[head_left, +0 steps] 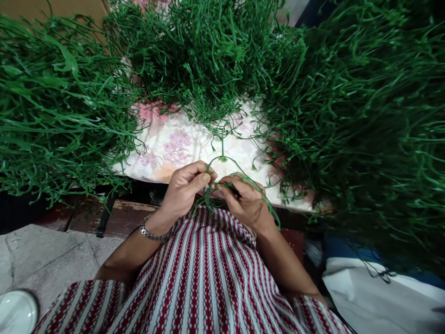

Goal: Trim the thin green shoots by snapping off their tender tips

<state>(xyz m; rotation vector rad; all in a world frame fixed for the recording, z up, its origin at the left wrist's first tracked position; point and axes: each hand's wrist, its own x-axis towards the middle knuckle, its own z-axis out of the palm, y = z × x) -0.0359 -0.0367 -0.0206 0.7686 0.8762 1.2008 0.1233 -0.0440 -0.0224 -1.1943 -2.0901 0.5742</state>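
Green heaps are crowding in on three sides of a floral cloth point(181, 144), and I am watching from above as both hands are working at its near edge. At the centre, a thin green stem point(222, 160) is arching up between the two hands, just over the striped lap point(205, 269). My left hand point(184, 190) is pinching one end of it between thumb and forefinger, grip clenched on the stem; my right hand point(245, 202) is closing its grip on the other end, with more strands trailing over its wrist.

Outward from there, loose tendrils from the middle heap point(205, 60) are hanging down and touching the arch. I am judging that as the main risk: a pull could be dragging neighbouring strands along and tangling the piece. The stem is looking thin, so bending it harder could be snapping it. Strands draped over the right wrist could be slipping to the floor point(45, 255). The right heap point(368, 130) is leaning close enough to be spilling onto the hands.
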